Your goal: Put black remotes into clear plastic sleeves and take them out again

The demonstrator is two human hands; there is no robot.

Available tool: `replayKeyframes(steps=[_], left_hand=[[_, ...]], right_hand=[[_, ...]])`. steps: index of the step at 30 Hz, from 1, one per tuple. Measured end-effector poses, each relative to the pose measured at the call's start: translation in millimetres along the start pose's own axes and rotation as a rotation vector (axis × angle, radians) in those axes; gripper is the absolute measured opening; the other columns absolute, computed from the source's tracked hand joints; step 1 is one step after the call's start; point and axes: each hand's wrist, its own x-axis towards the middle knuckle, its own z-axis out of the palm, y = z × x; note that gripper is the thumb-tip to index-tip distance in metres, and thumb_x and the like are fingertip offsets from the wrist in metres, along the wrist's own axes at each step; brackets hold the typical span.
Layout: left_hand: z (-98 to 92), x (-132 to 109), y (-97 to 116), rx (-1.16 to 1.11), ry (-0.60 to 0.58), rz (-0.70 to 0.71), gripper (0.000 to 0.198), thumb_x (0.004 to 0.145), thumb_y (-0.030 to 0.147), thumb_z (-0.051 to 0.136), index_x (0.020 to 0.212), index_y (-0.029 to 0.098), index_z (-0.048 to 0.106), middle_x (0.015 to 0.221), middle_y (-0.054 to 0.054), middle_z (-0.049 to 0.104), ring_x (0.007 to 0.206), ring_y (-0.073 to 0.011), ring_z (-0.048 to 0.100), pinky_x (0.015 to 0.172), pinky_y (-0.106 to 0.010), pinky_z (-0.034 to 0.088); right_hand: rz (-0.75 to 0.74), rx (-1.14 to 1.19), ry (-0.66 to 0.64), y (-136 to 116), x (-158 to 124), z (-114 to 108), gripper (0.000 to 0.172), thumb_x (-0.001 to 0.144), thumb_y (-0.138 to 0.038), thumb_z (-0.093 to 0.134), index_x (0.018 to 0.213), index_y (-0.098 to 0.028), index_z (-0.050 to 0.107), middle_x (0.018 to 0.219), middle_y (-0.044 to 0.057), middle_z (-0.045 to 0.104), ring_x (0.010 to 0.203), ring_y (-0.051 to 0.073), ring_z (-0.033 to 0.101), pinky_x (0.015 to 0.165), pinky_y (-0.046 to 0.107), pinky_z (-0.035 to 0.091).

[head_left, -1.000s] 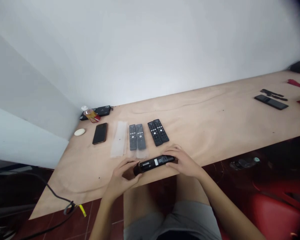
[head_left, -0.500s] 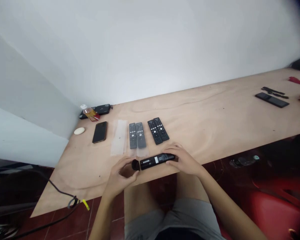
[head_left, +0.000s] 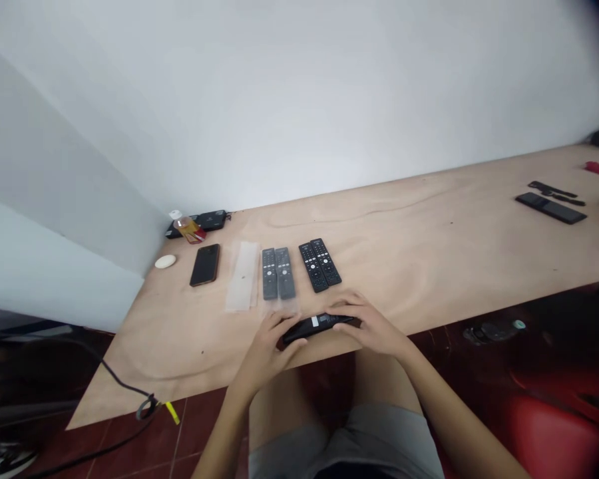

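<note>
Since the earlier frame, the left hand (head_left: 274, 346) had moved right, carrying the cover (head_left: 293, 330) against the end of the remote (head_left: 324, 323); the gap formerly visible between the two parts was gone. The remote was at the near edge of the table (head_left: 154, 372), back face up; whether it rested on the wood could not be determined. The left hand gripped the cover end between thumb and fingers. The right hand (head_left: 372, 326) gripped the opposite end. Status, by judgement: cover placed; full seating not confirmed, and a final press possibly outstanding. The white label (head_left: 315, 321) on the back was visible; its print was too small to read.

Beyond the hands, two sleeved remotes (head_left: 277, 274) lay side by side, to the right of flat clear sleeves (head_left: 242, 276). Two bare remotes (head_left: 320, 265) lay to their right, buttons up; their markings were illegible. Further back, the bottle (head_left: 190, 231) bore a red label and the black box (head_left: 212, 220) a pale mark, neither legible
</note>
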Motion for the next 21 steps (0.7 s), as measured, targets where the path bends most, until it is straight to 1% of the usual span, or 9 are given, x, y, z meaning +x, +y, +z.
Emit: replayKeyframes(steps=[3,6,7,9,11,13,14,17,21], left_hand=[[-21.0,-5.7,-21.7,0.01,0.19,-0.06,0.035,0.108,0.023,0.055,0.138,0.027,0.07,0.128,-0.01,0.071,0.119,-0.0267,0.068,0.105,-0.046,0.057],[-52.4,-7.6,-53.8,0.284,0.371,-0.087,0.037,0.1,0.017,0.057,0.133,0.023,0.072,0.127,-0.013,0.069,0.122,-0.031,0.063,0.11,-0.052,0.052],[-62.3,-7.2,-63.5,0.358,0.377,-0.088,0.034,0.099,0.019,0.059,0.129,0.022,0.074,0.127,-0.014,0.069,0.123,-0.033,0.062,0.11,-0.054,0.05],[-77.3,-5.3,-76.8,0.416,0.356,-0.075,0.021,0.098,0.022,0.062,0.111,0.022,0.078,0.116,-0.013,0.073,0.117,-0.0334,0.063,0.108,-0.054,0.05],[-83.0,-3.6,-79.6,0.408,0.328,-0.06,0.016,0.099,0.024,0.062,0.096,0.023,0.077,0.102,-0.009,0.074,0.108,-0.0314,0.065,0.104,-0.05,0.052],[-78.5,-3.2,-72.1,0.395,0.33,-0.062,0.017,0.102,0.024,0.06,0.095,0.023,0.075,0.097,-0.007,0.074,0.102,-0.0284,0.067,0.098,-0.044,0.054],[-73.0,-3.4,-65.4,0.384,0.339,-0.069,0.016,0.103,0.024,0.059,0.099,0.023,0.075,0.098,-0.007,0.073,0.099,-0.0267,0.068,0.094,-0.042,0.055],[-47.7,-3.8,-39.0,0.307,0.355,-0.116,0.016,0.105,0.025,0.058,0.106,0.022,0.073,0.098,-0.005,0.072,0.086,-0.021,0.068,0.081,-0.034,0.055],[-10.6,0.4,-5.3,0.22,0.367,-0.174,0.015,0.104,0.028,0.061,0.096,0.023,0.072,0.089,-0.003,0.071,0.078,-0.0196,0.068,0.075,-0.032,0.056]], right_hand=[[0.058,0.08,0.093,-1.4,-0.6,1.3,0.025,0.109,-0.038,0.066,0.126,-0.029,0.081,0.127,0.009,0.078,0.12,0.03,0.071,0.108,0.048,0.058],[0.074,0.082,0.179,3.1,-0.3,4.5,0.028,0.111,-0.038,0.059,0.127,-0.028,0.08,0.127,0.009,0.08,0.121,0.031,0.073,0.11,0.051,0.058],[0.07,0.072,0.197,4.9,0.0,5.7,0.029,0.112,-0.037,0.057,0.128,-0.028,0.079,0.128,0.009,0.079,0.123,0.031,0.072,0.112,0.051,0.057],[0.061,0.043,0.206,7.8,0.5,7.8,0.028,0.111,-0.035,0.059,0.132,-0.029,0.077,0.134,0.009,0.076,0.127,0.031,0.07,0.114,0.052,0.056],[0.056,0.013,0.179,8.5,0.6,9.2,0.035,0.104,-0.033,0.07,0.14,-0.031,0.073,0.141,0.01,0.071,0.132,0.032,0.067,0.117,0.053,0.054],[0.058,-0.014,0.133,7.4,0.3,9.6,0.05,0.097,-0.028,0.078,0.146,-0.032,0.068,0.145,0.01,0.068,0.134,0.033,0.065,0.118,0.054,0.052],[0.058,-0.021,0.11,6.5,0.0,9.4,0.053,0.096,-0.026,0.079,0.147,-0.032,0.067,0.145,0.01,0.068,0.134,0.033,0.065,0.118,0.054,0.052],[0.048,0.011,0.064,4.8,-1.3,6.9,0.044,0.098,-0.024,0.077,0.14,-0.031,0.07,0.14,0.009,0.071,0.131,0.032,0.067,0.117,0.053,0.053],[0.033,0.114,0.075,7.2,-3.8,4.0,0.042,0.093,-0.025,0.081,0.133,-0.029,0.07,0.135,0.009,0.074,0.126,0.034,0.068,0.113,0.052,0.054]])
